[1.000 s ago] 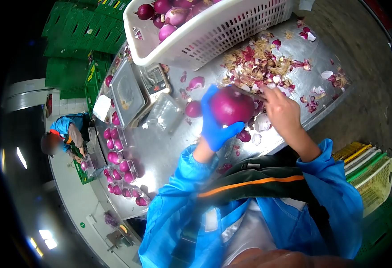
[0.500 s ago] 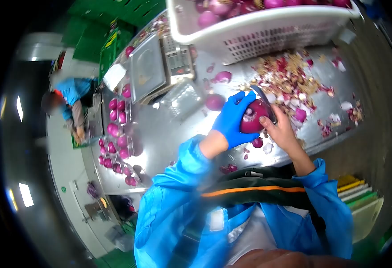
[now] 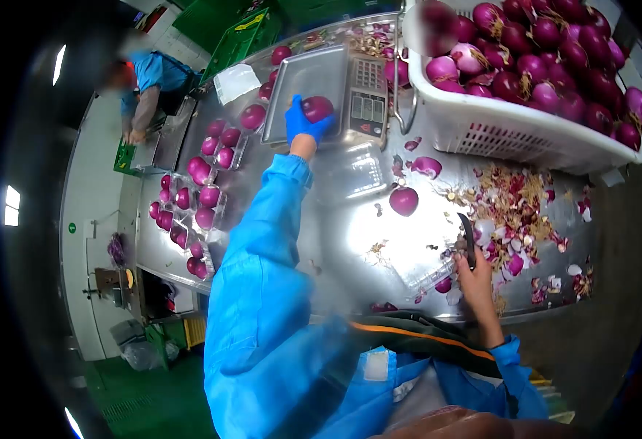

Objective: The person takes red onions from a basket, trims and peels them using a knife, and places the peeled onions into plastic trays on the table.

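Observation:
My left hand (image 3: 296, 123), in a blue glove, is wrapped round a peeled red onion (image 3: 318, 109) over the metal plate (image 3: 299, 72) of a weighing scale (image 3: 368, 102). Whether the onion rests on the plate I cannot tell. In my bare right hand (image 3: 476, 284) is a dark curved knife (image 3: 469, 235), its blade pointing up and away from me. Between the hands, a red onion (image 3: 403, 201) lies on the steel table, with another purple onion piece (image 3: 427, 167) behind it. Beside the scale lies a clear plastic tray (image 3: 355, 172).
A white basket (image 3: 496, 121) heaped with red onions stands back right. Onion skins (image 3: 507, 219) litter the table before it. Clear packs of onions (image 3: 205, 196) line the left side. A co-worker (image 3: 156, 77) in blue stands beyond the far left edge.
My left hand has carried the onion from in front of me leftward to the scale. My right hand, with the knife, has come away from the onion and moved lower. The view has shifted.

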Tool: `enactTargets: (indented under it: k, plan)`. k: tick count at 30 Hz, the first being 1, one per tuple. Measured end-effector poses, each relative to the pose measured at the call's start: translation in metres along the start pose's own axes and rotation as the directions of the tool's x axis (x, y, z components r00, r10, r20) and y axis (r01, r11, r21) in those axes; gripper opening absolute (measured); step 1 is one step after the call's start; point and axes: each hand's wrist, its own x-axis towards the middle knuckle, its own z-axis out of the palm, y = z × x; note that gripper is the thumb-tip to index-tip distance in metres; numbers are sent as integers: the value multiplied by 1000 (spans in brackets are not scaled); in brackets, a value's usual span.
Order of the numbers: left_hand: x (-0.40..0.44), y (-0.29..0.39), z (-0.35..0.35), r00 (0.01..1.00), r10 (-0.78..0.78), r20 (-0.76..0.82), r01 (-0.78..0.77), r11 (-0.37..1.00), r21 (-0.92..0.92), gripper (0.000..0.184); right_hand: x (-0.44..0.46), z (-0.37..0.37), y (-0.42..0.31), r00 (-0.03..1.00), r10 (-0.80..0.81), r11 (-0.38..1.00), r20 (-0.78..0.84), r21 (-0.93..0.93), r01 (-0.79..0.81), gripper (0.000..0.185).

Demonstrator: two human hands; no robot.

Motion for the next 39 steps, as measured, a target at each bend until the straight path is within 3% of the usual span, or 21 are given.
enactTargets:
  k: [1,4,5,7,8,9,10,11,13,16,20,22,24,25,28,31,32,33,35,36,39]
  plan:
    - [3,-4,-1,999,-53,-8,53,998,-20,98,1,1,2,1000,15,1000,0,8,-15,31]
    - [-10,5,-1,850,495,-179,-401,830,388,100,5,3,12,997,71,997,-2,37,-71,28]
    - [-34,36,-9,885,460,-76,-421,858,294,92,5,3,9,996,84,996,-36,46,-83,28]
    - [-111,54,-4,893,370,255,-287,906,-309,79,6,1,-3,987,161,979,-29,130,-156,28]
    - [-152,52,5,817,415,401,-196,853,-484,70,7,0,-8,980,199,967,-24,170,-192,28]
    - [-191,89,-15,646,372,666,-343,921,-182,63,11,-3,-7,984,175,965,35,192,-179,27]
    - [-242,47,20,464,432,773,-567,815,-116,68,14,-3,-2,993,122,979,5,163,-121,27]
    - [-270,57,21,282,438,853,-567,793,-220,76,17,0,8,997,67,989,-25,133,-64,26]
    - [-299,80,15,183,351,918,-735,670,-110,64,18,6,17,998,-13,995,-62,102,20,22]
    - [-321,54,37,274,255,927,-773,632,55,49,19,18,18,995,-71,991,-75,108,79,17]
    - [-305,38,1,387,442,809,-700,712,-54,40,18,26,33,999,1,1000,-34,17,0,26]
    - [-310,44,-12,324,386,864,-716,697,-43,69,15,39,25,999,25,1000,-42,12,-25,25]
    - [-318,59,-24,325,551,769,-776,619,-116,70,12,45,15,998,66,995,-22,74,-64,26]
    - [-325,62,-16,294,469,833,-747,656,-106,69,13,50,19,998,41,996,-44,86,-37,26]
    - [-333,60,5,220,385,896,-826,562,-38,18,15,53,18,993,62,995,-96,88,-54,27]
    - [-305,43,-17,285,365,886,-838,544,45,16,10,56,5,982,6,1000,-190,11,-4,23]
    - [-304,21,-23,517,470,716,-744,660,104,17,6,56,-6,982,34,988,-188,156,-4,22]
    - [-272,45,-61,475,176,862,-598,784,170,19,2,57,-18,981,61,955,-182,298,-4,20]
    - [-237,23,-105,661,276,698,-585,772,248,14,-2,66,-33,971,103,862,-215,506,20,14]
    - [-233,-29,-103,823,463,329,-563,745,358,10,-1,66,-32,970,120,861,-212,508,5,14]
    - [-162,-67,-156,872,468,141,-464,700,543,13,4,78,-24,971,105,874,-214,486,13,16]
